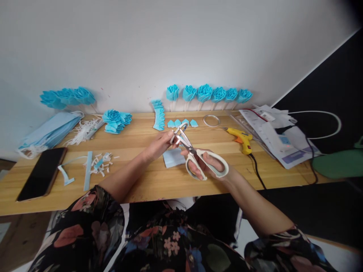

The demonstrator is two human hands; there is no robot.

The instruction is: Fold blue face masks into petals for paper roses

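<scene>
Right hand (211, 165): fingers closed in the handles of the scissors (189, 149), held above the counter (141, 181).
Left hand (159, 145): fingers pinch a small pale piece (176, 139) at the blades, steadying it.

L hand (159, 144) pinching, R hand (210, 163) clenched, forearms converging.

A wooden table (159, 181) meets a white wall (170, 37) (dark area (334, 75) at right).

Head view looks down, close, over table (170, 185).
</scene>
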